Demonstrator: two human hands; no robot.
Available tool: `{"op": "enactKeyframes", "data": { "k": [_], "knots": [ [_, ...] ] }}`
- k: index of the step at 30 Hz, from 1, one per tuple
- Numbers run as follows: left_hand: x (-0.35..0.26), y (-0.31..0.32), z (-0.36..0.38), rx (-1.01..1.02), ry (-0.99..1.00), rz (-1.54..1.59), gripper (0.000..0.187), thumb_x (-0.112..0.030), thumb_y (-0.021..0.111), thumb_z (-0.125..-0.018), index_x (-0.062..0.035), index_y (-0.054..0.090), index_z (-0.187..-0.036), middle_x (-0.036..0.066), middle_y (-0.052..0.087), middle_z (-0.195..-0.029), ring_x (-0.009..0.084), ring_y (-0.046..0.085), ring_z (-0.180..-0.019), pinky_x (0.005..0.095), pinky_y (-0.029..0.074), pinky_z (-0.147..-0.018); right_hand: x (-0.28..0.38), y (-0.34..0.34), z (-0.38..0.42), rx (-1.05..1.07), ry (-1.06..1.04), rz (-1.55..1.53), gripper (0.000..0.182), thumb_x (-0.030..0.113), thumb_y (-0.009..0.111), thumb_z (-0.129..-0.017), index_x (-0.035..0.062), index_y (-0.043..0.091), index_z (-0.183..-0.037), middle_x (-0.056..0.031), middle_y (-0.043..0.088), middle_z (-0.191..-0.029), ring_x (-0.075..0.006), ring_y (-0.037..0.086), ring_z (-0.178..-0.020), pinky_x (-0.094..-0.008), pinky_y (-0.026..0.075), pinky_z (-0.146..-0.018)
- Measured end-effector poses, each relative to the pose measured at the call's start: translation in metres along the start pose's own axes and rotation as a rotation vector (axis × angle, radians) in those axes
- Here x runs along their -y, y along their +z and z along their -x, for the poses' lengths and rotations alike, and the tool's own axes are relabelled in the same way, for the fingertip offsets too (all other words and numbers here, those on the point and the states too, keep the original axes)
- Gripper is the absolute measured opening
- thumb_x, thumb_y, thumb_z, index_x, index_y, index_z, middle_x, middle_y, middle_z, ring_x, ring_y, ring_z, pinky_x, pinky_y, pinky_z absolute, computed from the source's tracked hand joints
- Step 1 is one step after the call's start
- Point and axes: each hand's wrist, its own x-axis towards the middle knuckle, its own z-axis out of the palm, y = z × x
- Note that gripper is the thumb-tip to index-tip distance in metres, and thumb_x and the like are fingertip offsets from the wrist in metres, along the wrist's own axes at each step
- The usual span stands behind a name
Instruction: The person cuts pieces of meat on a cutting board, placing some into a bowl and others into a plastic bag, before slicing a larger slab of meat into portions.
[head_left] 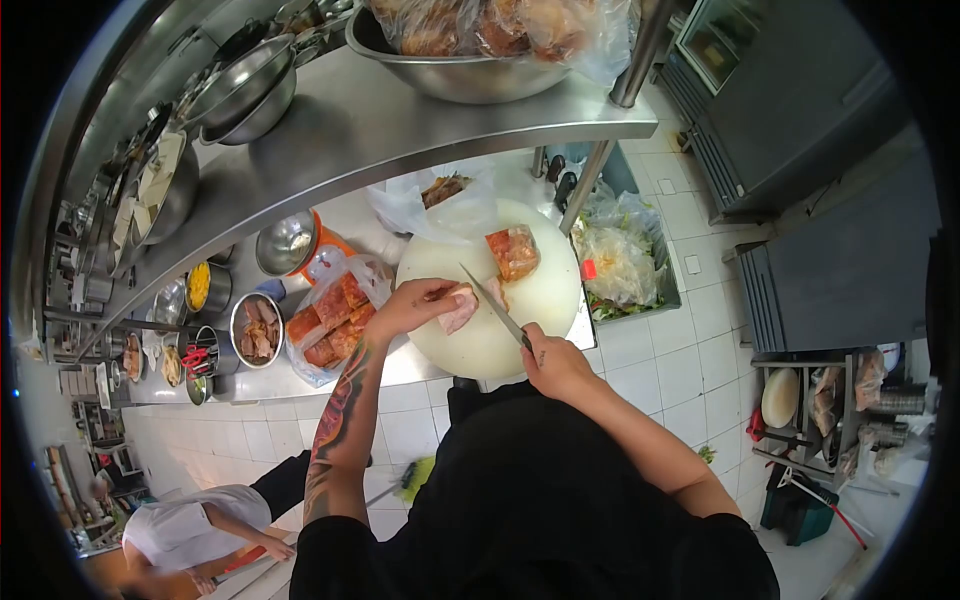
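On the round white cutting board (pixel 425 340), my left hand (pixel 408 305) grips a piece of meat (pixel 459 311) with pale pink flesh. My right hand (pixel 550 360) is wrapped round the handle of a knife (pixel 497 307), whose blade points up and left, close to the held meat. A smaller meat piece (pixel 496 292) lies beside the blade, partly hidden by it. Farther back on the board sits a block of browned roast meat (pixel 513 252). An open plastic bag (pixel 400 208) with dark meat inside rests at the board's back left edge.
Left of the board are a bag of roast meat (pixel 340 322), a bowl of meat slices (pixel 257 330) and several containers. A steel shelf (pixel 400 110) crosses above, bearing a large bowl (pixel 470 78). A bin (pixel 672 285) stands right. A co-worker (pixel 200 527) holds a long handle lower left.
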Motion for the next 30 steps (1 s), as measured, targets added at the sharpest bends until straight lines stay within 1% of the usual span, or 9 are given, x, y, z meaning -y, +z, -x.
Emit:
{"op": "enactKeyframes", "data": {
  "k": [2,5,7,8,10,11,13,23,30],
  "knots": [
    [0.001,-0.001,0.002,0.043,-0.046,0.079,0.069,-0.044,0.082,-0.098,0.0026,0.065,-0.145,0.020,0.074,-0.130,0.0256,0.072,-0.119,0.0377,0.057,-0.102,-0.003,0.005,-0.001,-0.004,-0.014,-0.001,0.025,0.018,0.059,-0.107,-0.0015,0.052,-0.121,-0.0265,0.075,-0.089,-0.0496,0.073,-0.089,-0.0609,0.056,-0.083],
    [-0.029,0.000,0.014,-0.072,0.011,0.079,0.071,-0.045,0.080,-0.099,0.0006,0.061,-0.151,0.023,0.074,-0.133,0.0316,0.073,-0.122,0.0398,0.058,-0.102,-0.008,0.012,-0.009,-0.067,-0.056,0.015,0.024,0.017,0.060,-0.106,-0.0012,0.053,-0.120,-0.0266,0.073,-0.083,-0.0504,0.073,-0.083,-0.0620,0.055,-0.079],
    [-0.041,0.013,0.022,-0.259,0.100,-0.379,0.070,-0.042,0.080,-0.098,0.0015,0.057,-0.148,0.025,0.074,-0.127,0.0392,0.075,-0.114,0.0451,0.060,-0.094,0.000,0.014,-0.017,-0.214,-0.129,-0.061,0.025,0.018,0.062,-0.105,-0.0005,0.054,-0.120,-0.0262,0.071,-0.077,-0.0501,0.072,-0.078,-0.0614,0.055,-0.074],
    [-0.040,0.018,0.019,-0.262,0.101,-0.378,0.070,-0.042,0.080,-0.098,0.0015,0.057,-0.148,0.025,0.074,-0.127,0.0392,0.075,-0.114,0.0451,0.060,-0.094,0.004,0.013,-0.023,-0.215,-0.131,-0.058,0.025,0.018,0.062,-0.105,-0.0005,0.054,-0.120,-0.0262,0.071,-0.077,-0.0501,0.072,-0.078,-0.0614,0.055,-0.074],
    [-0.029,0.031,0.012,-0.349,0.134,-0.486,0.062,-0.039,0.082,-0.094,-0.0004,0.057,-0.136,0.024,0.074,-0.111,0.0441,0.073,-0.102,0.0503,0.059,-0.087,0.014,0.010,-0.036,-0.292,-0.202,-0.078,0.025,0.018,0.063,-0.106,0.0001,0.054,-0.120,-0.0248,0.071,-0.077,-0.0484,0.072,-0.075,-0.0589,0.055,-0.071],
    [-0.025,0.035,0.010,-0.350,0.132,-0.487,0.062,-0.039,0.082,-0.094,-0.0004,0.057,-0.136,0.024,0.074,-0.111,0.0441,0.073,-0.102,0.0503,0.059,-0.087,0.021,0.007,-0.042,-0.291,-0.204,-0.079,0.025,0.018,0.063,-0.106,0.0001,0.054,-0.120,-0.0248,0.071,-0.077,-0.0484,0.072,-0.075,-0.0589,0.055,-0.071],
    [-0.022,0.039,0.008,-0.386,0.090,-0.469,0.055,-0.035,0.083,-0.091,-0.0003,0.058,-0.125,0.024,0.072,-0.107,0.0448,0.072,-0.097,0.0531,0.058,-0.084,0.034,0.000,-0.052,-0.345,-0.305,-0.110,0.022,0.018,0.062,-0.107,0.0008,0.053,-0.117,-0.0231,0.072,-0.078,-0.0467,0.071,-0.074,-0.0573,0.055,-0.068],
    [-0.022,0.049,0.008,-0.487,0.156,-0.521,0.047,-0.030,0.082,-0.091,0.0005,0.060,-0.119,0.024,0.071,-0.104,0.0452,0.072,-0.094,0.0523,0.058,-0.083,0.041,0.007,-0.075,-0.336,-0.396,-0.049,0.018,0.016,0.061,-0.108,0.0018,0.050,-0.108,-0.0216,0.071,-0.077,-0.0455,0.071,-0.075,-0.0567,0.056,-0.067],
    [-0.027,0.053,0.009,-0.495,0.131,-0.543,0.048,-0.027,0.082,-0.090,0.0009,0.061,-0.123,0.023,0.071,-0.105,0.0441,0.073,-0.095,0.0516,0.059,-0.083,0.009,0.015,-0.029,-0.180,-0.217,0.030,0.020,0.017,0.061,-0.107,0.0006,0.053,-0.115,-0.0250,0.074,-0.082,-0.0468,0.072,-0.076,-0.0582,0.057,-0.071]
  ]
}}
